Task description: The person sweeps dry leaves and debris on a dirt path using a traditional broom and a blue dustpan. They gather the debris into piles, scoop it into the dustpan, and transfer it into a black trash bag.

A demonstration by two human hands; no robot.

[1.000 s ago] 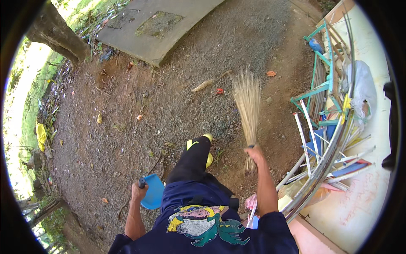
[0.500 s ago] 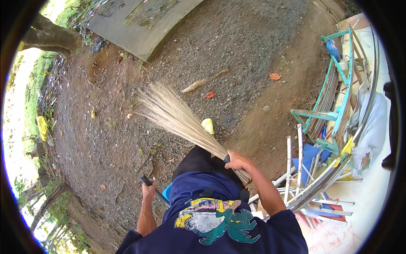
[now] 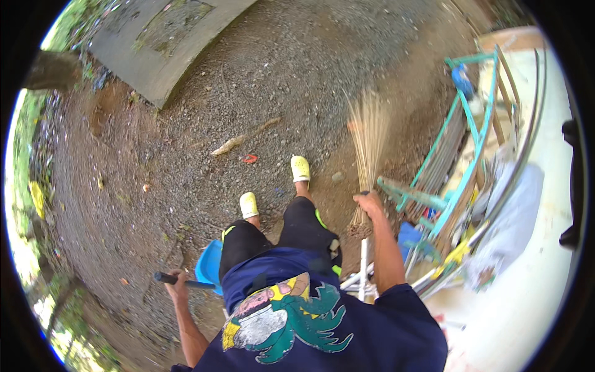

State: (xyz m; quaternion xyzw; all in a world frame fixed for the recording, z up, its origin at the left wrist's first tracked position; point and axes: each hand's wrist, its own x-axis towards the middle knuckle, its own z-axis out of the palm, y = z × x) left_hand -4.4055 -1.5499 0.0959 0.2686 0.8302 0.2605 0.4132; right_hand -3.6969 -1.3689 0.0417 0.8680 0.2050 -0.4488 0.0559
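Observation:
My right hand (image 3: 370,204) is closed round the bound lower part of a stick broom (image 3: 365,152). The broom's thin bristles fan upward and away from me over the ground, slightly blurred at the tips, and its cut butt end hangs below my fist. On the other side, my left hand (image 3: 178,286) grips the black handle of a blue dustpan (image 3: 209,266). The pan is beside my left leg, partly hidden by my body. Ahead of my yellow clogs (image 3: 300,168) lie a red scrap (image 3: 249,159) and a pale piece of wood (image 3: 230,145).
A turquoise frame (image 3: 478,133) leans along the right with poles, plastic bags (image 3: 517,217) and other clutter by a white wall. A concrete slab (image 3: 145,59) lies at the far left, near a tree trunk (image 3: 56,69). The ground is gravel and soil.
The broom has swung from the left across to the right, away from in front of my legs. My left hand has moved left, and both clogs and the blue pan now show.

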